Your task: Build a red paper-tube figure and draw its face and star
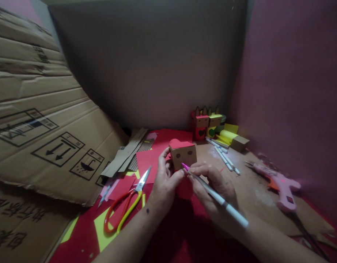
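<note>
- Between our hands stands a cardboard-headed figure (pixel 184 155), roughly upright, with two dark eyes on its front, red on top and red below the head.
- Our left hand (pixel 164 182) has it from the left side: the fingers curl behind and around the edge, closed on it, with the thumb across the lower front.
- Our right hand (pixel 216 184) pinches a pink-tipped marker (pixel 235 214) near its tip, fingers closed together with no gap we can see.
- The marker's long axis slants from its blunt end, low and toward our right forearm, up and leftward to the figure. Its tip sits at the lower front of the head, below the eyes; we cannot tell whether it touches.
- The figure lies just left of our right fingers, while our left hand bears directly on it.
- Left of our left hand, scissors (pixel 139 187) lie partly open, points away from us, among red paper (pixel 146 160) and yellow scraps.
- Beyond our right hand are white-barrelled markers (pixel 222 158) and a pink glue gun (pixel 285 184); two crowned figures stand at the back of the bench (pixel 185 237).
</note>
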The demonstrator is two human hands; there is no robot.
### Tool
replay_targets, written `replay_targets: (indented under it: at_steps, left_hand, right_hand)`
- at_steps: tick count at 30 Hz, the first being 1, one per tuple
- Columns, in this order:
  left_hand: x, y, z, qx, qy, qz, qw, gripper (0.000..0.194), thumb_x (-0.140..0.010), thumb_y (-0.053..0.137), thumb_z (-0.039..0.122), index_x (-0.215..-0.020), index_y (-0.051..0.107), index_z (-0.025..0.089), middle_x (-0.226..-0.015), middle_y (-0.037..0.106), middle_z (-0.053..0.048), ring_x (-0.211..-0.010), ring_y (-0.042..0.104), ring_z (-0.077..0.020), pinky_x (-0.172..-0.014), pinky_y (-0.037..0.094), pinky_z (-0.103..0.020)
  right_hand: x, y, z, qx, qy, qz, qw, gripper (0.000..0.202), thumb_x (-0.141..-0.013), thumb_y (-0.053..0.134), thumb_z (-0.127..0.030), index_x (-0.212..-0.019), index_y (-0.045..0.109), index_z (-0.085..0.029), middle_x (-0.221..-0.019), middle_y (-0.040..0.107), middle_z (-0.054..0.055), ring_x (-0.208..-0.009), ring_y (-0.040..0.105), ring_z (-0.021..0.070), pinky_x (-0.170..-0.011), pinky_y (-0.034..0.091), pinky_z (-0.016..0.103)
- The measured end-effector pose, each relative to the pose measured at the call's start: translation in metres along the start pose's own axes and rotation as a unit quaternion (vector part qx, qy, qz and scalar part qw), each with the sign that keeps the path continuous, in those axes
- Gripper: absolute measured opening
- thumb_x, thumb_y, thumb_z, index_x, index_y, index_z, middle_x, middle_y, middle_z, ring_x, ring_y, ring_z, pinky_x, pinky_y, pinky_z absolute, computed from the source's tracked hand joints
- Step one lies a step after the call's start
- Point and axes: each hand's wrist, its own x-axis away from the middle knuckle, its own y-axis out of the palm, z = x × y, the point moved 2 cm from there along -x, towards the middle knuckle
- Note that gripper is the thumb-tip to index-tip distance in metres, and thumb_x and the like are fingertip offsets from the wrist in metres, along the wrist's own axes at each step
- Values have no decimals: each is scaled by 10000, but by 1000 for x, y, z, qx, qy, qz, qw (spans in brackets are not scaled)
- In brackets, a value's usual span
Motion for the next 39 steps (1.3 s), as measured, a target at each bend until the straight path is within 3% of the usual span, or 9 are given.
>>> replay_targets:
  at_steps: [7, 17, 24, 39]
  left_hand:
    - [0, 4, 6, 61, -43, 33, 997, 812, -742, 760, 198, -1428, 330, 254, -1090, 695, -83, -1039, 667, -271, -959, 484, -446]
    - [1, 5, 8, 67, -48, 31, 996, 848, -709, 782, 196, -1422, 328, 260, -1044, 699, -54, -1026, 668, -256, -935, 488, -402]
    - [0, 2, 4, 33, -7, 10, 999, 807, -773, 739, 191, -1447, 305, 276, -1114, 676, -74, -1092, 642, -269, -954, 475, -421]
    - [0, 1, 1, 20, -7, 14, 1000, 818, -769, 750, 206, -1452, 306, 279, -1150, 679, -84, -1138, 624, -272, -1002, 454, -432]
  right_hand:
    - [3, -4, 1, -16, 59, 37, 997, 190, -899, 599, -108, -1016, 635, -253, -866, 653, -16, -706, 618, 104, -616, 532, 202]
    - [1, 1, -3, -19, 29, 29, 999, 215, -907, 561, -92, -1023, 611, -265, -921, 662, 1, -790, 669, 135, -698, 576, 260]
    - [0, 3, -5, 11, 26, 32, 999, 204, -910, 559, -96, -1008, 612, -267, -895, 665, -1, -764, 662, 143, -712, 588, 290]
    - [-2, 3, -5, 8, 22, 25, 999, 193, -901, 568, -91, -981, 616, -260, -890, 673, 1, -784, 674, 144, -707, 590, 279]
